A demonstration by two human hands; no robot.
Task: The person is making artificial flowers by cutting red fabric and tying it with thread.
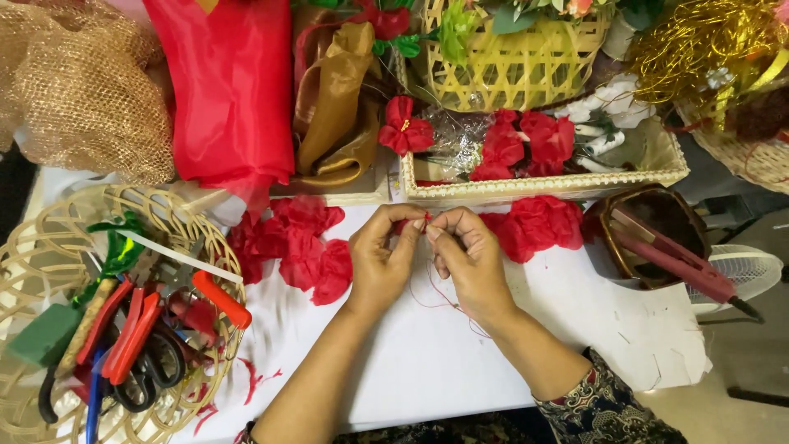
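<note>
White worktop (427,362), crowded with red paper flowers and baskets.
My left hand (380,261) and right hand (467,259) pinch a tiny red flower piece (426,217) with trailing thread (440,292); light, flimsy, best held by fingertips.

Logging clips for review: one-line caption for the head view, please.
Both hands, left hand and right hand, pinch a small red piece with thin thread above a white table.

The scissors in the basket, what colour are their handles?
Black, on the scissors in the woven basket, head view.

Single head-worn camera looked steeply down from close above the white desk (427,362), facing away from the wearer toward baskets (509,74) along the far edge.
</note>
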